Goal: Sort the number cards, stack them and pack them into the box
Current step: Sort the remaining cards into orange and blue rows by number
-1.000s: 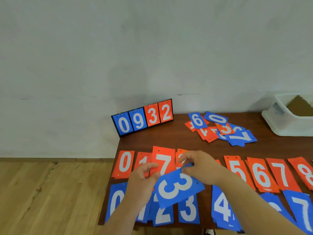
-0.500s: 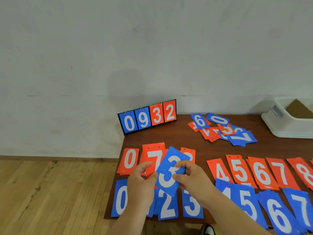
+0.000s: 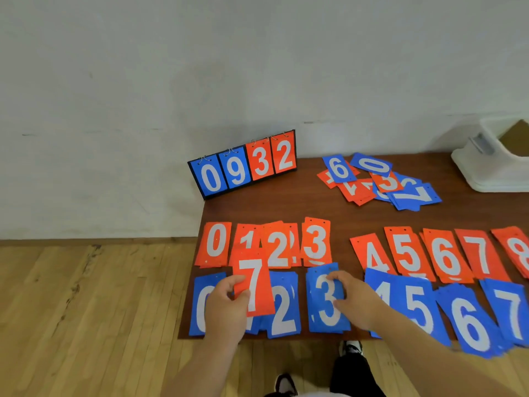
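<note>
— So, where's the orange 7 card (image 3: 254,285) right now?
— Lifted off the table (image 3: 315,209), over its near left part, above the blue piles. The left hand (image 3: 226,308) pinches it by its left edge.
— And the right hand (image 3: 357,300)?
— Its fingers are curled onto the blue 3 card (image 3: 325,302), which tops its pile in the row along the near edge. Whether it pinches that card or only presses it flat, I cannot tell.
— Where should the 7 go?
— To the orange 7 pile (image 3: 481,257), I'd say, in the row behind and well toward the right edge.
— How will these cards handle?
— They look like thin, light, fairly stiff sheet, probably smooth, so piles may slide and fan out. Several already sit skewed. Take a single card by a long edge. For a stack, square it first, then clamp across both long edges.
— Much left?
— Plenty, I think. A heap of unsorted cards (image 3: 380,181) lies toward the far edge, and I see no stack in the white box (image 3: 486,173) at the far right corner.
</note>
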### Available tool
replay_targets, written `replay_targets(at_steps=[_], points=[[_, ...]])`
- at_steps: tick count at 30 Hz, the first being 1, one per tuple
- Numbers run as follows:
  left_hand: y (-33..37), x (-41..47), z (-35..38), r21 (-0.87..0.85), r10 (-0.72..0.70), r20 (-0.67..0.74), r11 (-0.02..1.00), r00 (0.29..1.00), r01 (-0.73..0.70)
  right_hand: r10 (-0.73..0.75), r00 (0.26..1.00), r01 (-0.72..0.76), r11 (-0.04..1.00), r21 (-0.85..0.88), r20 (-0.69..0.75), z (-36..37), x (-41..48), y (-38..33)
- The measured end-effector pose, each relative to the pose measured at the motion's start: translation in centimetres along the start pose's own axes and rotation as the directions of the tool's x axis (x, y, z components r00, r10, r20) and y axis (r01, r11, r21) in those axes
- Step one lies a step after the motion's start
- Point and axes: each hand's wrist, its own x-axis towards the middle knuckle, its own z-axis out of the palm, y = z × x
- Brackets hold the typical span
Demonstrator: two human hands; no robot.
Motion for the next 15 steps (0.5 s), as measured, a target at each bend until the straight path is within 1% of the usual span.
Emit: replay_targets(at_steps=[3,4,7,9,10,11,13,15], points=[[-0.9,-0.1,0.6,0.048,-0.008,0.031,0.999,0.999,0.006,0.058,0.997,-0.058,0.998,0.0,0.059,1.5,1.0,0.7],[-1.0,-0.1,0.8,0.054,-0.009,0.042,0.999,0.999,0.007,0.065,0.996,-0.063,0.998,-0.028,0.064,1.8,1.3,0.8],[-0.9,-0.1,1.4,0.051,-0.016,0.068,0.999,0.998,0.012,0.108,0.994,-0.104,0.98,-0.173,0.018,1.7,1.5,0.8],[-0.5,-0.1,1.8,0.045,-0.005,0.099,0.999,0.995,0.001,0.134,0.99,-0.137,0.972,-0.193,-0.033,1.3,1.2,0.2],[-0.2,-0.1,2.0,0.042,0.003,0.121,0.999,0.993,-0.008,0.127,0.991,-0.132,0.979,-0.157,-0.045,1.0,1.1,-0.1],[0.1,-0.2,2.2,0.027,0.006,0.146,1.0,0.989,-0.01,0.113,0.992,-0.117,0.99,-0.084,-0.051,0.6,0.9,-0.6],[1.1,-0.2,3.0,-0.02,0.002,0.202,1.0,0.979,0.002,0.077,0.996,-0.07,0.988,0.138,-0.045,-0.2,0.3,-1.9],[2.3,-0.3,4.0,-0.048,-0.001,0.256,0.999,0.967,0.013,0.043,0.999,-0.029,0.935,0.355,-0.032,-1.0,-0.3,-3.1]])
